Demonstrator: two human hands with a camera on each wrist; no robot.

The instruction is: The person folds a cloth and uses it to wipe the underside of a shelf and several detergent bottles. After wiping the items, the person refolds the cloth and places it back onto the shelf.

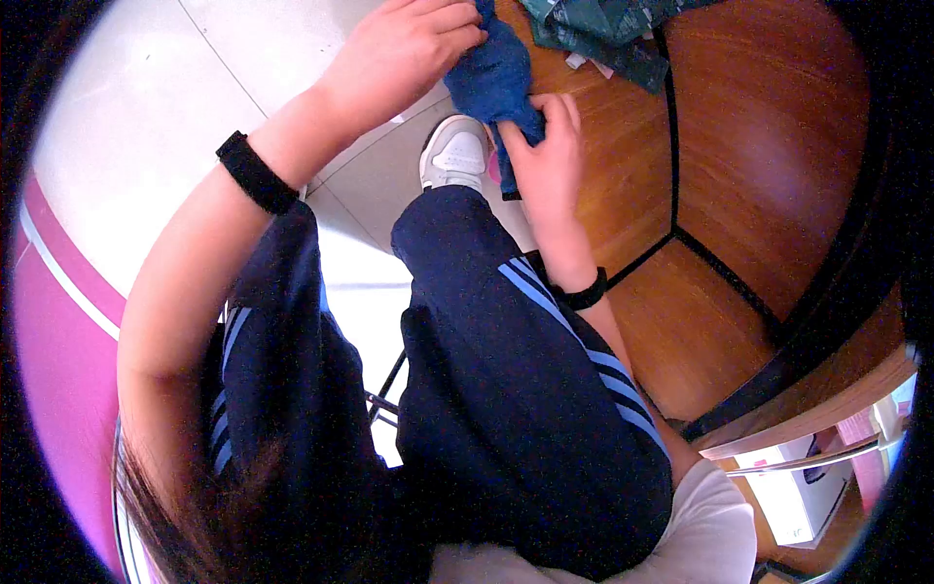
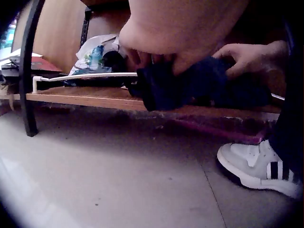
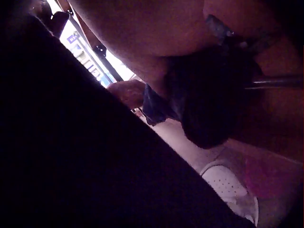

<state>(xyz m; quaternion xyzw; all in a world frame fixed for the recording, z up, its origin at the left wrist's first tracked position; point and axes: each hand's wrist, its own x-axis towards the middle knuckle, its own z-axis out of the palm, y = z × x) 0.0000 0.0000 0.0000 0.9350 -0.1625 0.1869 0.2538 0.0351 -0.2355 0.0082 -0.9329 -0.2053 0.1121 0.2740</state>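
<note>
A crumpled blue cloth [image 1: 491, 73] is stretched between my two hands at the edge of a low wooden shelf [image 2: 114, 102]. My left hand [image 1: 418, 44] grips its far end, with the fingers curled over it. At the near end my right hand [image 1: 550, 161] pinches the cloth between thumb and fingers. Seen from the left wrist, the cloth [image 2: 185, 88] looks dark navy and hangs over the white rail [image 2: 95, 75] along the shelf's front. The right wrist view is very dark, and the cloth [image 3: 204, 109] bunches below the right hand there.
Dark green patterned fabric [image 1: 603, 39] lies farther back on the brown wood. A printed plastic bag [image 2: 97, 54] sits on the shelf beside a black upright post [image 2: 29, 71]. Below is a white and grey shoe [image 1: 457, 151] on the tiled floor [image 2: 95, 175].
</note>
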